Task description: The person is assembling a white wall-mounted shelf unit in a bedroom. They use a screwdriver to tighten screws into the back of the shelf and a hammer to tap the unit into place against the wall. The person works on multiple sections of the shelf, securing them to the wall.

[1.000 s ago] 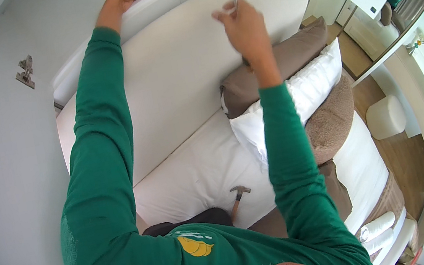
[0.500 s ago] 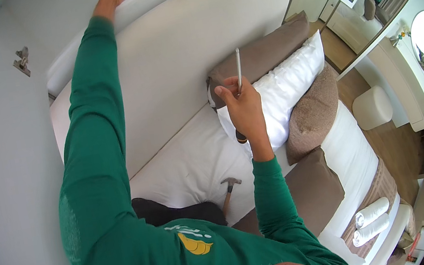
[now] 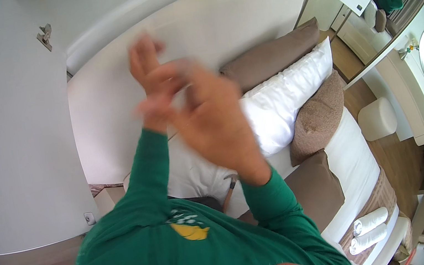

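Observation:
In front of the headboard (image 3: 106,105) my two hands are close together and smeared by motion. My left hand (image 3: 146,65) is raised, fingers pointing up, partly covered by the other. My right hand (image 3: 216,126) reaches across from the right with its fingers over the left hand; whether they touch is unclear. No screwdriver can be made out in either hand, and the blur hides how the fingers are closed. Below them a claw hammer (image 3: 230,192) with a brown handle lies on the white bed sheet (image 3: 190,184), its head partly behind my right wrist.
Brown bolster (image 3: 272,58), white pillow (image 3: 276,116) and brown fuzzy cushion (image 3: 315,115) lie on the bed to the right. A white cabinet door (image 3: 11,138) with a metal hinge (image 3: 45,38) stands at left. Rolled white towels (image 3: 370,222) rest near the bed's foot.
My left hand has come down from the ledge above the headboard. My right hand has moved up and left to meet it. The screwdriver seen in the right hand earlier no longer shows.

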### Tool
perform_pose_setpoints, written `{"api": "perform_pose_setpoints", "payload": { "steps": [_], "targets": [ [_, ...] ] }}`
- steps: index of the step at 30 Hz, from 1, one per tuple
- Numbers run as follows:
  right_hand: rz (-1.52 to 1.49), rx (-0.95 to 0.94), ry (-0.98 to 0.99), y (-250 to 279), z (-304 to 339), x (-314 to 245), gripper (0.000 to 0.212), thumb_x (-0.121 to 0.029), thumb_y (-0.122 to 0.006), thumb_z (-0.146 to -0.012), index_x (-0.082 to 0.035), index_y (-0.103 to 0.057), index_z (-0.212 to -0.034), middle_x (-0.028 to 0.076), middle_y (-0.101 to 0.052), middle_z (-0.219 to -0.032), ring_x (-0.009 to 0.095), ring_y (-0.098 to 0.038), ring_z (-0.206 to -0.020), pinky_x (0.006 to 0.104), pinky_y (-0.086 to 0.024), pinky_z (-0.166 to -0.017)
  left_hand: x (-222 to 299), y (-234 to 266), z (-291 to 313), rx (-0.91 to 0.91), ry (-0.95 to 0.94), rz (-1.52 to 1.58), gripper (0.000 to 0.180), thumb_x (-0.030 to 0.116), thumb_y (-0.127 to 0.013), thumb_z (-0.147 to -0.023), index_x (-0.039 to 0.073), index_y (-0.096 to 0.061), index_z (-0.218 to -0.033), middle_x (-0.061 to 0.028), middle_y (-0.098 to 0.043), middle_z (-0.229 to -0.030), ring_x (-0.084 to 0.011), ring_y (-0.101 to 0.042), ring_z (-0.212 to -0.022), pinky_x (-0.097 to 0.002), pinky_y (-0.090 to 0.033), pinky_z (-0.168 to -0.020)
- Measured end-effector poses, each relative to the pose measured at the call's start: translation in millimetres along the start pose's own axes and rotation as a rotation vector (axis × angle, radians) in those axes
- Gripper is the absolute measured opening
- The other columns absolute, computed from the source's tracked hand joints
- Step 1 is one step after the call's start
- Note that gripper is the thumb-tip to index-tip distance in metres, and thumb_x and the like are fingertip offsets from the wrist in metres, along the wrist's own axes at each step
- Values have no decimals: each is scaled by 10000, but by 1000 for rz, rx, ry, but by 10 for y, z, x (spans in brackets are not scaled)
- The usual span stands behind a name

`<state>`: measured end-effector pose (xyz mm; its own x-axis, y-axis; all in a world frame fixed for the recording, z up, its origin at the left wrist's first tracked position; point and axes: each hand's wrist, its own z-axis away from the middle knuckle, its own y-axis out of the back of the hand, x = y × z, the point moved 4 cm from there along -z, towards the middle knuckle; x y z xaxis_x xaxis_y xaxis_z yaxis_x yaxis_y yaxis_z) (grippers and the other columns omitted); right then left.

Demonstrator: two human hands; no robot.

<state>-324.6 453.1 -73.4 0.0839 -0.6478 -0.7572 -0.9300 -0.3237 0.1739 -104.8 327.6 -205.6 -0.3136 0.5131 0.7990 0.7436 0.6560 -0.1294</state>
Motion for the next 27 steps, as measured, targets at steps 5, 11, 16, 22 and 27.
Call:
{"api": "perform_pose_setpoints", "payload": {
  "steps": [5,11,16,22,27],
  "targets": [
    [-173,-430,246,-824,212,-867,706,-421,-858,-887,78,-538,-1269,196,-606,-1119,363,-674,-759,425,-573,-696,-261,1362,1463,-286,413,-136,272,242,-671,-1107,8,-749,-1221,-25,-662,-803,-112,-635,-741,-285,-520,-693],
    [55,-220,479,-809,97,-907,697,-335,-855,-813,98,-560,-1274,171,-580,-1097,228,-634,-716,366,-524,-636,1014,3107,1092,47,151,-768,375,316,-628,-1125,-26,-672,-1272,-87,-665,-1007,-197,-644,-854,-325,-540,-755],
    [331,-1,283,22,-33,-320,469,-406,-831,-875,-107,-651,-1189,73,-632,-1065,273,-671,-827,398,-540,-693,2443,2568,257,55,-926,-854,416,317,-562,-1145,-83,-663,-1194,-178,-676,-1278,-309,-681,-1073,-394,-585,-896],
    [391,107,-69,1136,-1294,891,533,-470,-799,-959,55,-727,-1018,256,-751,-945,429,-732,-936,502,-578,-808,2529,523,-662,-340,-1135,-956,510,230,-774,-1003,50,-642,-1462,-177,-568,-1526,-384,-484,-1475,-512,-417,-1194],
    [227,243,91,1056,-2324,1545,588,-437,-788,-962,115,-749,-1161,317,-766,-1096,474,-744,-1044,501,-584,-908,1772,-621,-1150,-404,-1256,-1150,630,420,-721,-1014,211,-564,-1588,-129,-455,-1674,-430,-327,-1601,-636,-275,-1274]
  ]
}}
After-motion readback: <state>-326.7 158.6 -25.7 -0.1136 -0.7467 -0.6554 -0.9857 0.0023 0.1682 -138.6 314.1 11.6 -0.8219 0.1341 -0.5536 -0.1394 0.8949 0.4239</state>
